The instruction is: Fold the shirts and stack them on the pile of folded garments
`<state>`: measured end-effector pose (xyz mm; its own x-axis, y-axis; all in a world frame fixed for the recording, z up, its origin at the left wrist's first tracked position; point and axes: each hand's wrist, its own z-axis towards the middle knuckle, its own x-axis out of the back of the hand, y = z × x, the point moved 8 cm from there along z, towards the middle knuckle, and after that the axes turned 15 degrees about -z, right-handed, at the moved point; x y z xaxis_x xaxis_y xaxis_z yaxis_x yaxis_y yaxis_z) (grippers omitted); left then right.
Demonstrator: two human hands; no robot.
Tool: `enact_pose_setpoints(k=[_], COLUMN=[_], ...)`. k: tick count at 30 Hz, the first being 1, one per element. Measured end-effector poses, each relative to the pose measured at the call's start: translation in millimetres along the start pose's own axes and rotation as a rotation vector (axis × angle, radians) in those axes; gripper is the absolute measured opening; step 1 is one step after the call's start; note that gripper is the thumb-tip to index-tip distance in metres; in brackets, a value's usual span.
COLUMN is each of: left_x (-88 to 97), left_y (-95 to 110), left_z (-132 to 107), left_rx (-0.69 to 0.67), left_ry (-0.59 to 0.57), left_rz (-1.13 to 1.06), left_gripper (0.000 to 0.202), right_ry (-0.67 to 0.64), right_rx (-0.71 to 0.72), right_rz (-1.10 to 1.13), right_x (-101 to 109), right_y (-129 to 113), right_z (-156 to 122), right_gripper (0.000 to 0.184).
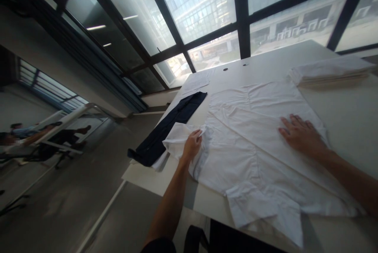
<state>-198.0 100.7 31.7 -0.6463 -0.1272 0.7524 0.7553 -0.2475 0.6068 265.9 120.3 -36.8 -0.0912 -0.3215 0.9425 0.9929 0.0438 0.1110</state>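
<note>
A white shirt point(230, 139) lies spread over the table, partly creased, with one sleeve point(260, 202) hanging toward the near edge. At the shirt's left side my left hand point(193, 144) is closed, pinching its white cloth; a flap of that cloth sticks out to the left. My right hand point(302, 135) rests flat on the right part of the shirt, palm down and fingers spread. Left of the shirt lies a folded dark navy garment point(171, 127), with some white material under its near end.
The white table point(348, 115) stands against large windows. A folded white stack point(333, 70) sits at its far right, and paper-like white sheets point(196, 82) lie at the far left. Beyond the floor at left, a person point(62, 137) sits near another table point(76, 115).
</note>
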Motion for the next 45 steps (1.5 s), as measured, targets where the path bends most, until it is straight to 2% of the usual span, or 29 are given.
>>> enact_pose_setpoints(k=[4,9,12,14,16,19,21,23,25,26,29,32,33,35,37,39,42,45], left_x=[2.7,4.7,7.5,15.0,31.2,66.3,86.8,93.1,78.6,64.7,-0.7,-78.7,-98.9,-123.9,-129.3,-123.3,-105.1,-82.4], left_y=[-0.2,1.3,6.2,11.2,19.5,45.6,76.6,116.7,156.4,174.1,214.2,231.7,233.3,231.3,225.1,217.9,203.6,178.7], left_z=[-1.9,-4.9,-4.2,-1.2,4.1,14.7,20.6,24.2,25.9,25.1,17.1,0.0,-6.8,-18.1,-25.3,-31.6,-41.6,-49.9], left_rx=[-0.013,0.006,0.011,0.013,0.017,0.010,-0.036,-0.130,-0.188,-0.200,-0.235,-0.253,-0.260,-0.270,-0.288,-0.335,-0.428,-0.452], left_ry=[0.014,0.064,0.090,0.113,0.175,0.326,0.434,0.481,0.428,0.388,0.158,-0.188,-0.282,-0.392,-0.416,-0.418,-0.406,-0.363], left_rz=[0.020,0.177,0.192,0.183,0.189,0.205,0.163,0.054,-0.054,-0.093,-0.241,-0.391,-0.425,-0.501,-0.543,-0.493,-0.301,-0.131], left_gripper=[0.039,0.043,0.031,0.020,0.021,0.025,0.024,0.023,0.023,0.023,0.010,0.031,0.038,0.046,0.051,0.055,0.058,0.058], right_ry=[-0.004,-0.017,-0.022,-0.025,0.002,0.075,0.069,-0.010,-0.121,-0.174,-0.308,-0.400,-0.410,-0.393,-0.371,-0.374,-0.395,-0.424], right_rx=[-0.014,-0.014,-0.007,-0.006,-0.011,0.008,0.051,0.094,0.132,0.146,0.138,-0.004,-0.071,-0.197,-0.271,-0.292,-0.271,-0.253], right_rz=[0.012,0.026,0.045,0.068,0.129,0.352,0.571,0.792,1.004,1.108,1.418,1.622,1.641,1.637,1.624,1.615,1.617,1.616], right_x=[1.3,2.6,1.2,2.8,12.2,42.6,65.7,84.5,97.8,102.5,107.2,95.8,89.8,78.8,70.5,64.7,59.8,57.0], right_y=[0.2,-0.7,-0.3,-0.4,-1.9,-11.6,-25.7,-45.9,-69.8,-81.8,-110.5,-120.8,-119.8,-114.0,-109.0,-108.2,-111.7,-115.0], right_z=[0.5,0.4,0.5,2.4,6.5,13.0,13.9,9.7,0.2,-5.9,-23.9,-36.6,-39.5,-43.7,-46.2,-47.4,-47.2,-47.9], right_gripper=[0.063,0.064,0.063,0.062,0.061,0.058,0.054,0.050,0.050,0.052,0.065,0.065,0.061,0.053,0.048,0.042,0.041,0.047])
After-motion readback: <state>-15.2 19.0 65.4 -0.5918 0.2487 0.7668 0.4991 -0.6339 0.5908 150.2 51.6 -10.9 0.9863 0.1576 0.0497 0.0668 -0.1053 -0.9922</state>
